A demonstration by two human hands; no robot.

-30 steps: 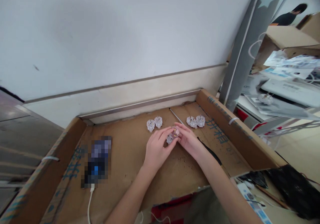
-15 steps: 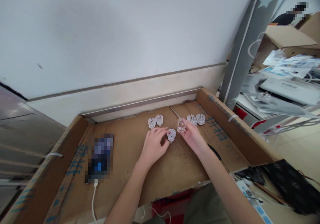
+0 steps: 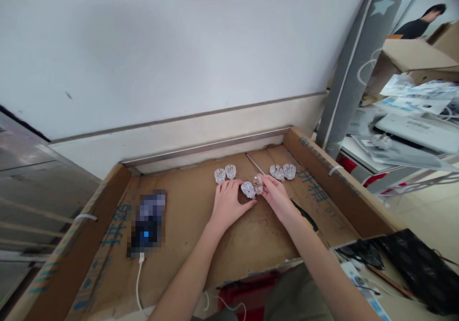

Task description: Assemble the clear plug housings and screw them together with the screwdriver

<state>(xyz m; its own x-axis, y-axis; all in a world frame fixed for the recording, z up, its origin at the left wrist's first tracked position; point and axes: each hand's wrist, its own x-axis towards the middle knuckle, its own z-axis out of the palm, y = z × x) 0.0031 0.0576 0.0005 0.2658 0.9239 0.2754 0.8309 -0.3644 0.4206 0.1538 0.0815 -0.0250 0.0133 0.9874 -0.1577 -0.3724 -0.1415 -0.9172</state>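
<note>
Gap closed: right hand (image 3: 274, 192) had brought clear plug piece (image 3: 257, 185) back in beside white socket piece (image 3: 247, 190); half a second earlier it was held off to the right. A second ago both hands were clustered together on the parts. For the work in hand, I read that as two pieces within easy reach of each other, not joined. Edges were touching or nearly so; I couldn't tell which.

Right hand pinched the clear piece by its right side. Left hand (image 3: 227, 206) curved round the white piece, thumb out along its near edge; couldn't tell from my end whether it gripped or just steadied it. Both pieces sat right of middle over the cardboard tray (image 3: 186, 235), between left plug pair (image 3: 230, 171) and right plug pair (image 3: 289, 171), slightly nearer than either. Both pairs stood prongs up and looked unmoved.

Screwdriver (image 3: 255, 163) lay shaft to the far side, middle hidden by the right hand and forearm, yellow-black handle showing to the right.

Writing: blue marker characters (image 3: 311, 184) on the tray floor at right, I read 拼相 or similar, then faint Latin marks I couldn't resolve. More blue characters at far-left floor, too slanted to be sure of. Phone (image 3: 147, 223) at left was pixelated, no brand. Star (image 3: 383, 4) on the pillar (image 3: 353, 67), no text.
</note>
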